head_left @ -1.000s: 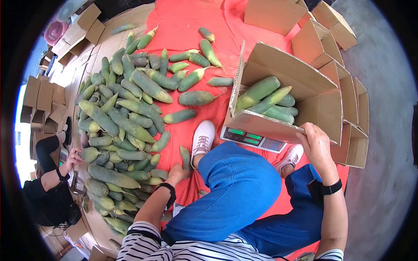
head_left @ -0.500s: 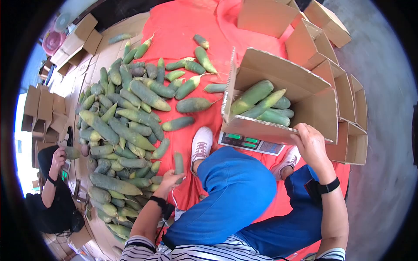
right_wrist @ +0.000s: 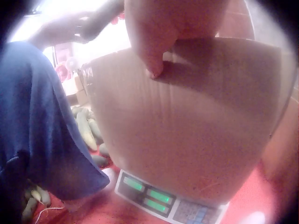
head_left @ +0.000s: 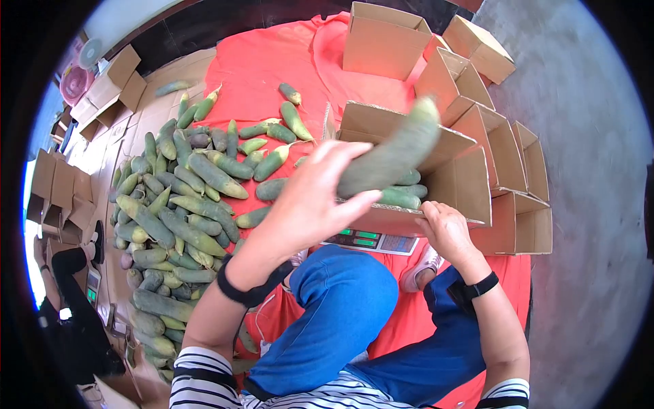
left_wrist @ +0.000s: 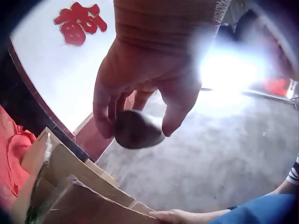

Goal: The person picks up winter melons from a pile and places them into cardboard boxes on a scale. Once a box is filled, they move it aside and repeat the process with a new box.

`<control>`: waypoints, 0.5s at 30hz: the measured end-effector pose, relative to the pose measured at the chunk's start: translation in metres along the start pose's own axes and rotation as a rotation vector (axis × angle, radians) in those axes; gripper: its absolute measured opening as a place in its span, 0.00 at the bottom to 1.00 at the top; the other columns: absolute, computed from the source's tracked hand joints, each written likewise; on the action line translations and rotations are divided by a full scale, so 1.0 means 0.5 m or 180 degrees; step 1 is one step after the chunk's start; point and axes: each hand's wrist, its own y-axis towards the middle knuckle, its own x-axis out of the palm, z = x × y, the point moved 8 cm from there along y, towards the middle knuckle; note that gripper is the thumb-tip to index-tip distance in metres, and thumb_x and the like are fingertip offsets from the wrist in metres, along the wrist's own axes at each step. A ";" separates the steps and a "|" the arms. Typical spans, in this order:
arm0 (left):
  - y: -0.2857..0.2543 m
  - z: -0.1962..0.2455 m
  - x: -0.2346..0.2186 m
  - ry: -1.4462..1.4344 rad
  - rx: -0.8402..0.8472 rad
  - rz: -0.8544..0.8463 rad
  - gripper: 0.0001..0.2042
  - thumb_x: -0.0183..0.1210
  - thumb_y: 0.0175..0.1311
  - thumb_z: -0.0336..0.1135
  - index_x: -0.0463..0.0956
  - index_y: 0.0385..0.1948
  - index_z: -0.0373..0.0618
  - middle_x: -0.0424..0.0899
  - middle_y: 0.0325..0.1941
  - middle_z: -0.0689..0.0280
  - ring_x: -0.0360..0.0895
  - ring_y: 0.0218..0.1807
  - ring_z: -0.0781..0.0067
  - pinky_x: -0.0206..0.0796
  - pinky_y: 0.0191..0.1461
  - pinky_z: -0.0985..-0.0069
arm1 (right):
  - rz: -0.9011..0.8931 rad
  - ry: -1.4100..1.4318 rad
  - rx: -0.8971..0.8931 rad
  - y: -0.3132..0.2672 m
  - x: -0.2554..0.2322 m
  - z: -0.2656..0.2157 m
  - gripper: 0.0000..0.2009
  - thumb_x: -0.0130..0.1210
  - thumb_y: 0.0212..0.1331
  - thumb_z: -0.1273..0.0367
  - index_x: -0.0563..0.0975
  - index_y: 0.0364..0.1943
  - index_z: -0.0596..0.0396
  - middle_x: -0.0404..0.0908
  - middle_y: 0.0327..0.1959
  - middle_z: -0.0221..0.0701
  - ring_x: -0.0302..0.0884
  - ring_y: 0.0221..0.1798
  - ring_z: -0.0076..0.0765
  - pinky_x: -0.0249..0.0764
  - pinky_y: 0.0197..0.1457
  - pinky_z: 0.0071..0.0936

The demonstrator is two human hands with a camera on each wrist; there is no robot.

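Note:
My left hand [head_left: 306, 204] grips one end of a long green radish [head_left: 398, 150], raised over the near part of an open cardboard box [head_left: 463, 194]. In the left wrist view, the radish [left_wrist: 138, 129] appears end-on between the thumb and curled fingers. My right hand [head_left: 447, 232] holds the box's near top edge, its thumb pressed to the outer wall [right_wrist: 182, 126]. Several green radishes [head_left: 400, 198] lie inside, partly hidden by the raised one. Under the box is a digital scale [head_left: 371, 242] with lit green displays.
A large heap of green radishes [head_left: 194, 218] lies at the left, partly on red cloth [head_left: 266, 68]. More open cardboard boxes [head_left: 501, 146] stand to the right and behind. Another person's dark-clothed leg [head_left: 71, 273] shows at the far left. Grey concrete floor [head_left: 579, 204] borders the cloth.
My left hand has lifted the radish from beside my shoe, up and rightward over the box. My right hand stays on the box edge. The head view has shifted.

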 end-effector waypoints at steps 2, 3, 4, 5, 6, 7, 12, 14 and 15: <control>0.005 -0.008 0.015 -0.0088 -0.0031 0.0062 0.27 0.65 0.53 0.37 0.69 0.55 0.42 0.72 0.53 0.58 0.71 0.55 0.63 0.66 0.55 0.67 | 0.0018 0.0053 0.0007 0.002 -0.003 0.000 0.09 0.58 0.53 0.68 0.69 0.30 0.56 0.74 0.26 0.39 0.76 0.34 0.47 0.72 0.38 0.41; -0.006 -0.024 0.001 0.0027 -0.0016 0.0383 0.26 0.65 0.53 0.37 0.69 0.55 0.42 0.72 0.53 0.58 0.72 0.54 0.64 0.67 0.54 0.67 | 0.0027 0.0062 -0.0022 0.001 -0.003 0.000 0.09 0.58 0.53 0.68 0.69 0.29 0.56 0.74 0.25 0.39 0.76 0.34 0.47 0.72 0.38 0.41; -0.021 -0.044 -0.012 0.0139 0.0006 0.0691 0.25 0.64 0.54 0.36 0.69 0.55 0.41 0.71 0.53 0.58 0.72 0.53 0.64 0.67 0.53 0.67 | 0.0038 0.0073 -0.0038 -0.001 -0.003 0.001 0.10 0.58 0.52 0.68 0.69 0.29 0.57 0.75 0.25 0.39 0.76 0.34 0.47 0.71 0.38 0.42; -0.052 -0.083 -0.021 0.0230 -0.0084 0.0852 0.24 0.63 0.55 0.35 0.69 0.54 0.41 0.73 0.51 0.58 0.72 0.50 0.64 0.67 0.53 0.68 | 0.0045 0.0085 -0.0006 -0.002 -0.003 0.005 0.10 0.58 0.52 0.68 0.69 0.29 0.57 0.75 0.25 0.39 0.76 0.34 0.47 0.71 0.38 0.42; -0.091 -0.132 -0.019 0.0254 -0.0397 0.0794 0.23 0.62 0.55 0.34 0.70 0.53 0.41 0.73 0.50 0.57 0.73 0.50 0.63 0.66 0.54 0.68 | 0.0012 0.0011 0.0036 -0.002 -0.002 0.007 0.10 0.59 0.52 0.68 0.70 0.29 0.57 0.75 0.26 0.39 0.76 0.35 0.48 0.72 0.38 0.42; -0.142 -0.185 -0.016 0.0291 -0.0731 0.0745 0.21 0.62 0.56 0.34 0.70 0.52 0.40 0.74 0.48 0.57 0.73 0.50 0.63 0.66 0.54 0.69 | -0.0031 -0.0052 0.0056 -0.001 0.001 0.004 0.10 0.59 0.51 0.68 0.70 0.29 0.57 0.75 0.27 0.39 0.76 0.35 0.48 0.72 0.39 0.42; -0.504 -0.432 0.134 0.0762 -0.1843 -0.0860 0.19 0.60 0.58 0.40 0.72 0.47 0.38 0.75 0.47 0.48 0.72 0.53 0.49 0.64 0.59 0.61 | 0.0006 0.0095 0.0017 0.002 0.000 0.000 0.09 0.59 0.50 0.70 0.70 0.29 0.57 0.76 0.28 0.39 0.76 0.36 0.49 0.72 0.40 0.42; -0.570 -0.434 0.171 0.0608 -0.2339 -0.1294 0.20 0.60 0.58 0.41 0.72 0.49 0.39 0.75 0.49 0.47 0.71 0.55 0.47 0.64 0.60 0.62 | 0.0093 0.0191 -0.0046 0.005 -0.010 -0.011 0.09 0.59 0.51 0.71 0.70 0.30 0.57 0.75 0.28 0.40 0.75 0.36 0.49 0.71 0.39 0.42; -0.581 -0.431 0.179 0.0600 -0.2538 -0.1378 0.21 0.60 0.58 0.41 0.71 0.49 0.39 0.74 0.49 0.48 0.71 0.55 0.47 0.64 0.59 0.62 | 0.0026 0.0190 0.0038 0.007 -0.010 -0.010 0.09 0.59 0.51 0.71 0.70 0.30 0.57 0.75 0.28 0.40 0.75 0.35 0.49 0.71 0.39 0.42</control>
